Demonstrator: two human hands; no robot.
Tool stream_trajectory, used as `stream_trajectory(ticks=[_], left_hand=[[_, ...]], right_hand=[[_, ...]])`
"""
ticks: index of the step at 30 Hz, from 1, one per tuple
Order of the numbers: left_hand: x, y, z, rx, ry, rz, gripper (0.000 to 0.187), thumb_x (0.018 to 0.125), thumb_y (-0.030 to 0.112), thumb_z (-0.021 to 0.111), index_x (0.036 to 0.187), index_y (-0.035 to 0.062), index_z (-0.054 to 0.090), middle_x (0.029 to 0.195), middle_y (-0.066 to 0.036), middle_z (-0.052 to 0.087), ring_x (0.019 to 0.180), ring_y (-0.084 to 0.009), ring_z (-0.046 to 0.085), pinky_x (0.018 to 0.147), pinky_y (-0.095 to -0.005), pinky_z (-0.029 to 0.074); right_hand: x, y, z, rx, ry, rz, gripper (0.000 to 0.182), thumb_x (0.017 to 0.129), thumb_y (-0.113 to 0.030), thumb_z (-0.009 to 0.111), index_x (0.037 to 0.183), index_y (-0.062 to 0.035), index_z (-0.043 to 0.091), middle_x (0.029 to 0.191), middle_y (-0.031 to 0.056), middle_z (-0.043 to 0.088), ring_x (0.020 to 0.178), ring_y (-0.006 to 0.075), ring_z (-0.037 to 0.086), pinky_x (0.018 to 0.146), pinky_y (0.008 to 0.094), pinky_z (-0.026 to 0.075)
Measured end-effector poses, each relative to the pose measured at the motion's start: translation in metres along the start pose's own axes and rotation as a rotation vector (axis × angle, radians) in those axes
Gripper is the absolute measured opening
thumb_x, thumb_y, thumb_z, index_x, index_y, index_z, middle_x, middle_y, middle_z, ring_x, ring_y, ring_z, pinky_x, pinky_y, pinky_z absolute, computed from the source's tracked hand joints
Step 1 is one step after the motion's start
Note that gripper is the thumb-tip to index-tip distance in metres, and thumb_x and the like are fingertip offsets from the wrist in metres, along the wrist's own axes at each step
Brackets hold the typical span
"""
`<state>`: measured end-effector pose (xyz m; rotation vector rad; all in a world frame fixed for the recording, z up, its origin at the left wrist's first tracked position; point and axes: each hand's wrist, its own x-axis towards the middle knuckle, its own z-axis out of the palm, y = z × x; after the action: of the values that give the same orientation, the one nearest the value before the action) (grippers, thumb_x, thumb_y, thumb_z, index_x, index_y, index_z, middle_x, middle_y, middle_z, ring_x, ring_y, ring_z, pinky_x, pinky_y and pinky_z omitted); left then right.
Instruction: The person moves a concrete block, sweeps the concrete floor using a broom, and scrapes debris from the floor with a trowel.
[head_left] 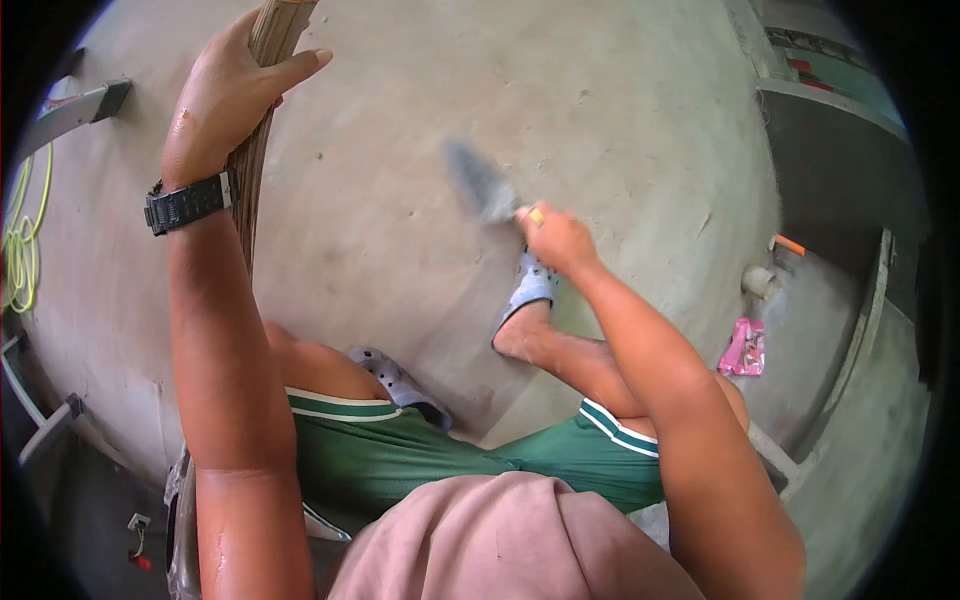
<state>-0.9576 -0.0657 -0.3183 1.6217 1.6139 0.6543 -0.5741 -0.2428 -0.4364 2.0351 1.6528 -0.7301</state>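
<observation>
My left hand (222, 100) grips a long, rough-edged wooden board (275, 40) at the upper left, its thumb lying across the near side and the other fingers mostly hidden. The board runs down behind my wrist, which wears a dark watch. In my right hand (560, 238), fingers closed around the handle, is a pointed trowel (480, 182). Its grey blade is blurred and points up and left over the pale concrete surface (380, 180). Just below that hand is my foot in a light clog (532, 283).
A pink packet (743, 347), a short whitish pipe end (759, 281) and an orange-handled item (789, 245) lie at the right. Yellow-green cord (24, 245) hangs in loops at the far left, below a metal bar (85, 112).
</observation>
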Motion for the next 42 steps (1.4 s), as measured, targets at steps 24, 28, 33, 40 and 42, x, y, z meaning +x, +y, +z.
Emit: stream_trajectory(ticks=[24, 28, 33, 40, 42], left_hand=[[0.003, -0.003, 0.016, 0.072, -0.047, -0.012, 0.055, 0.083, 0.038, 0.080, 0.125, 0.0041, 0.067, 0.081, 0.000, 0.061, 0.066, -0.0093, 0.053, 0.064, -0.0281, 0.047], [0.000, -0.003, 0.016, 0.110, -0.076, -0.053, 0.052, 0.085, 0.037, 0.079, 0.124, 0.0049, 0.067, 0.081, 0.001, 0.061, 0.067, -0.0091, 0.052, 0.063, -0.0274, 0.046], [0.004, -0.006, 0.024, 0.133, -0.077, -0.062, 0.049, 0.085, 0.035, 0.080, 0.122, 0.0068, 0.067, 0.080, 0.002, 0.059, 0.065, -0.0087, 0.053, 0.063, -0.0267, 0.047], [0.023, -0.006, 0.048, 0.246, -0.156, -0.082, 0.050, 0.086, 0.037, 0.081, 0.126, 0.0104, 0.067, 0.084, 0.000, 0.064, 0.067, -0.0080, 0.056, 0.061, -0.0273, 0.049], [0.021, -0.039, 0.068, 0.263, -0.127, -0.061, 0.052, 0.085, 0.036, 0.082, 0.124, 0.0066, 0.066, 0.087, -0.006, 0.068, 0.074, -0.0168, 0.063, 0.067, -0.0334, 0.052]], right_hand=[[0.030, 0.131, -0.027, -0.143, -0.133, 0.013, 0.060, 0.100, -0.063, 0.042, 0.120, -0.0130, 0.069, 0.115, 0.0207, 0.071, 0.110, 0.0412, 0.066, 0.094, 0.0521, 0.051], [0.041, 0.145, -0.033, -0.092, -0.014, 0.107, 0.059, 0.101, -0.062, 0.043, 0.117, -0.0111, 0.069, 0.113, 0.0204, 0.072, 0.108, 0.0410, 0.066, 0.091, 0.0519, 0.051], [0.040, 0.147, -0.081, -0.213, -0.186, -0.076, 0.058, 0.101, -0.061, 0.043, 0.114, -0.0110, 0.069, 0.108, 0.0196, 0.072, 0.104, 0.0414, 0.066, 0.088, 0.0523, 0.051], [0.015, 0.179, -0.113, -0.188, -0.143, -0.276, 0.052, 0.101, -0.058, 0.047, 0.105, -0.0122, 0.071, 0.093, 0.0196, 0.072, 0.094, 0.0425, 0.066, 0.082, 0.0536, 0.051], [0.011, 0.164, -0.095, -0.167, -0.131, -0.276, 0.052, 0.101, -0.058, 0.047, 0.107, -0.0128, 0.071, 0.094, 0.0196, 0.072, 0.094, 0.0425, 0.067, 0.082, 0.0536, 0.051]])
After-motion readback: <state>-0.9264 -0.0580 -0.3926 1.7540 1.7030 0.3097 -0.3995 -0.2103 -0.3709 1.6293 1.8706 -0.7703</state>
